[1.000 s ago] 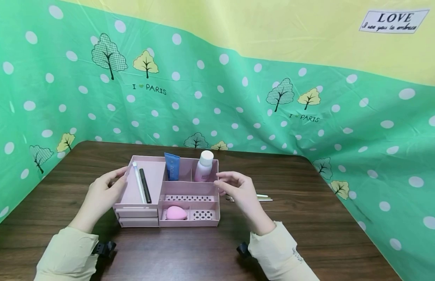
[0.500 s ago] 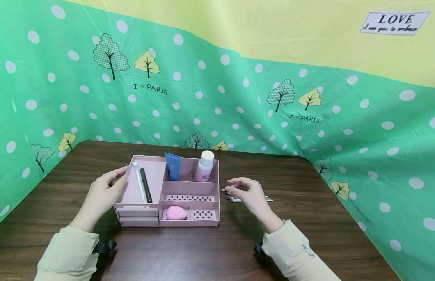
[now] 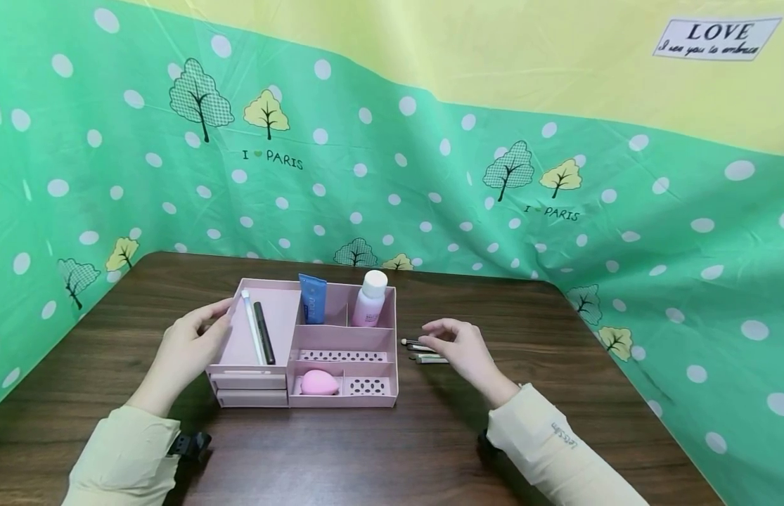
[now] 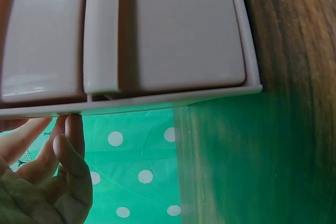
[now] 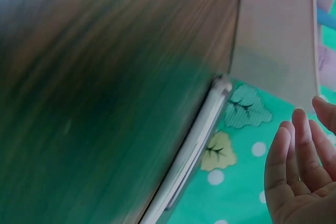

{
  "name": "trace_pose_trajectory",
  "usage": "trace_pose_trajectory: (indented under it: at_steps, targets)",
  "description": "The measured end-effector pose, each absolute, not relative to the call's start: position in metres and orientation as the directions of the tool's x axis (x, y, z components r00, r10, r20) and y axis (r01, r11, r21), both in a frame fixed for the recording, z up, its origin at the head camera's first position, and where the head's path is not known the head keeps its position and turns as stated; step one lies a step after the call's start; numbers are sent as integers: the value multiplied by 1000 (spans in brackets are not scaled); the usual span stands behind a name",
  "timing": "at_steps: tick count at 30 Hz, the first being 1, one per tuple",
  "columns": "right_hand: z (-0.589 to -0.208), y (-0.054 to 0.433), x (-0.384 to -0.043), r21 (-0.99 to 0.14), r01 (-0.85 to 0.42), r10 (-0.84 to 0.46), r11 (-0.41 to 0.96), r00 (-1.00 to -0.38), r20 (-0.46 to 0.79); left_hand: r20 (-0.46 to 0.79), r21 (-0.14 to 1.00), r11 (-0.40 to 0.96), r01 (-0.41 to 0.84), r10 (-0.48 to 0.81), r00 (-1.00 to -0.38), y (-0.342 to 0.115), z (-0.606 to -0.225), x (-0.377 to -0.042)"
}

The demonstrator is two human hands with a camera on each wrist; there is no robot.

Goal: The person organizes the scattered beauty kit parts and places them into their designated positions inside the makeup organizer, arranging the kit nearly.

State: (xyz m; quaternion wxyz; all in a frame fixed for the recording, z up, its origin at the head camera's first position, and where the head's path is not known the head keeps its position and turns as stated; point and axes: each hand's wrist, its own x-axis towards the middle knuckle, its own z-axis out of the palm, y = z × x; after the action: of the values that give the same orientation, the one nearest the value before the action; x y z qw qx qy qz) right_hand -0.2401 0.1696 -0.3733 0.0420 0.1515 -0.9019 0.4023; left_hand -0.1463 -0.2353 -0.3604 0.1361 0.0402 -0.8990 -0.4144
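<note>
Our empty, relaxed right grip (image 3: 464,349) hovers by the brushes (image 3: 429,359), lower right of frame centre. We'd judge them light, stiff (perhaps slippery), best pinched mid-handle; our left grip (image 3: 185,348), unclenched, touches the organizer (image 3: 255,381).

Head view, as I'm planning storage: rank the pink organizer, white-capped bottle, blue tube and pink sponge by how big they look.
1. Pink organizer, by far
2. White-capped bottle, slightly over the tube
3. Blue tube
4. Pink sponge
</note>
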Motion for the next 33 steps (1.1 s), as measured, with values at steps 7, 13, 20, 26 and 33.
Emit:
trace_pose_trajectory:
  at_steps: [7, 13, 20, 26, 33]
  targets:
    - [-379, 181, -253, -659, -326, -276, 677, -943, 183, 209, 757, 653, 38, -187, -960, -235, -360, -147]
    - [-384, 188, -263, -632, -313, -284, 709, -947, 149, 217, 753, 657, 44, -185, -959, -235, -359, -147]
    - [-388, 193, -271, -596, -303, -290, 744, -949, 120, 211, 755, 654, 42, -181, -961, -235, -359, -146]
    - [-391, 198, -276, -584, -278, -293, 762, -953, 72, 205, 758, 651, 39, -181, -962, -235, -359, -146]
    - [-390, 198, -275, -565, -292, -314, 772, -948, 60, 205, 755, 654, 36, -184, -961, -235, -360, -147]
